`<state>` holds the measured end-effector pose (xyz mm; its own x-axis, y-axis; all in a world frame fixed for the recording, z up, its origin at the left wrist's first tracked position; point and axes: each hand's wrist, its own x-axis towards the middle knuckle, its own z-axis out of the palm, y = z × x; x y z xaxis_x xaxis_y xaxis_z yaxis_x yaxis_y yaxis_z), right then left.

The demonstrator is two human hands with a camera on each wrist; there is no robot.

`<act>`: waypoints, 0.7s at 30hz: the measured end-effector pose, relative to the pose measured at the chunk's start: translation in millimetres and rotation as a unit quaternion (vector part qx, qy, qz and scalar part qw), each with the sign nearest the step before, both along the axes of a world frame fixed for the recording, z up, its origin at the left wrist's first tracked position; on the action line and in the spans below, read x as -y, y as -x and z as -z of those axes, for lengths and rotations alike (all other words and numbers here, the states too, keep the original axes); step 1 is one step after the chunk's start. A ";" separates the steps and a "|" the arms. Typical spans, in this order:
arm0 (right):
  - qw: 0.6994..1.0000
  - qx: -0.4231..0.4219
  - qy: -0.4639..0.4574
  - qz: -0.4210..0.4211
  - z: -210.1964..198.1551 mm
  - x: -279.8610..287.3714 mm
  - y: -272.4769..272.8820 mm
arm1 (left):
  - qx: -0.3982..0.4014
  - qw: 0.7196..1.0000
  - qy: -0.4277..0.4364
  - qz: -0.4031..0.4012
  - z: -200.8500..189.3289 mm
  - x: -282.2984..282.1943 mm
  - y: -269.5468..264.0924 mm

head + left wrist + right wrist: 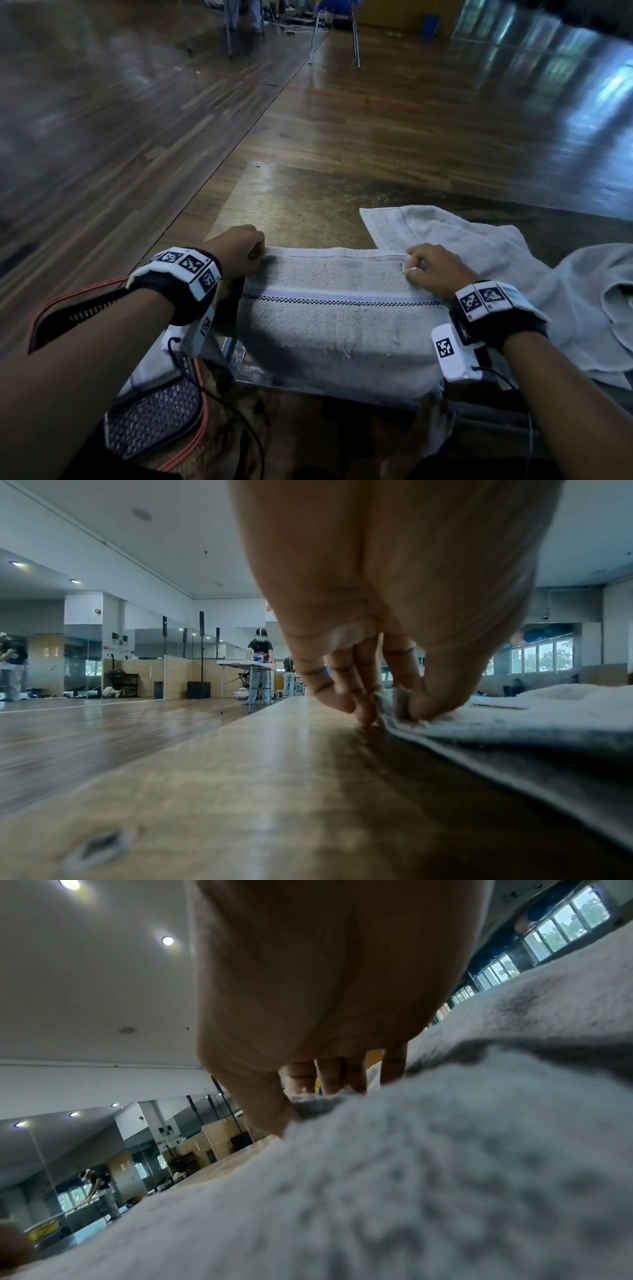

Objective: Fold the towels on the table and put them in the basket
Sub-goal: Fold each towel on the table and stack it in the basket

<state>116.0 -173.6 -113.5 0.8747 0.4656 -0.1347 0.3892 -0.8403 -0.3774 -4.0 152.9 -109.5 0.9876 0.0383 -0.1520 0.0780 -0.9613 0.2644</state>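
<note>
Looking down from the head view, I pinch the striped towel (339,308) at six o'clock on the table (301,198): left hand (239,251) at ten o'clock, right hand (433,269) at two. Left wrist view: thumb and fingers (342,696) clamp the corner. Right wrist view: my thumb presses the cloth, so the layers may skew if either pinch slips.
</note>
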 end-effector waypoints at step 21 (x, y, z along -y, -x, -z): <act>0.983 0.101 -0.141 -0.059 -36.7 40.5 66.8 | 0.209 0.966 0.156 0.007 -45.3 -3.8 71.6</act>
<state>49.2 -214.1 -76.8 0.8077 0.5597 0.1853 0.5688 -0.6571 -0.4946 -75.5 156.7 -64.3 0.9654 0.0416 0.2574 -0.1098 -0.8305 0.5461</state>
